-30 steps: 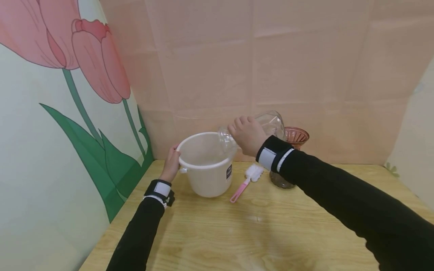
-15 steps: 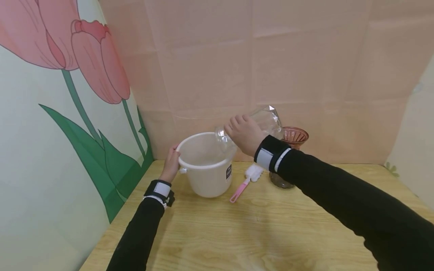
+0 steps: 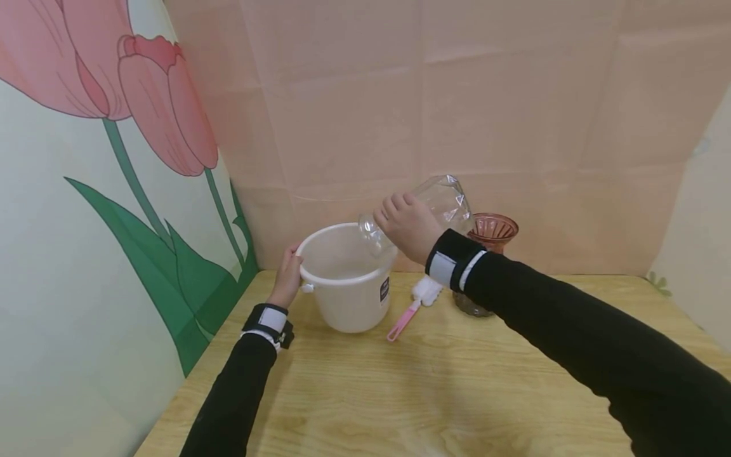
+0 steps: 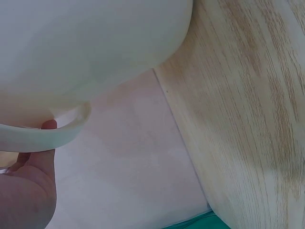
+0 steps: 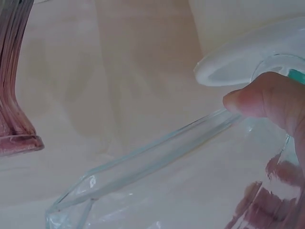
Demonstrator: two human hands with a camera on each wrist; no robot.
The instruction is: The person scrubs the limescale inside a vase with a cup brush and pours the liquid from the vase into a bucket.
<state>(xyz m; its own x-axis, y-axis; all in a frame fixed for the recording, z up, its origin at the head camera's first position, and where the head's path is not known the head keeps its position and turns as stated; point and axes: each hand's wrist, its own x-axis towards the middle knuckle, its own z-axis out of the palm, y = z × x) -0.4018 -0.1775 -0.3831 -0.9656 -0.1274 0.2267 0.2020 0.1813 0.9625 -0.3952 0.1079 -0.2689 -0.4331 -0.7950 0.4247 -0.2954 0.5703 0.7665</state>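
Observation:
A white plastic bucket [image 3: 349,308] stands upright on the wooden table, a dark label on its side. At its left rim, my left hand [image 3: 285,279] grips the edge; in the left wrist view the thumb [image 4: 42,164] lies by the white rim band [image 4: 43,138]. My right hand [image 3: 410,225] holds a clear faceted glass vase [image 3: 444,198] round its neck. The vase leans with its base raised to the right and its mouth [image 3: 368,233] over the bucket's opening. I cannot make out any liquid coming from it. The bucket's bottom inside is hidden.
A cleaning brush [image 3: 424,292] with a white head and pink handle lies right of the bucket. Behind my right forearm, partly hidden, stands a reddish ribbed glass vase [image 3: 495,230]. A pink sheet [image 3: 514,114] backs the table; a tulip-painted wall [image 3: 51,254] borders the left.
The clear vase has tipped more steeply: its base has risen, and its mouth has shifted slightly left over the bucket. My left hand and the bucket stay put.

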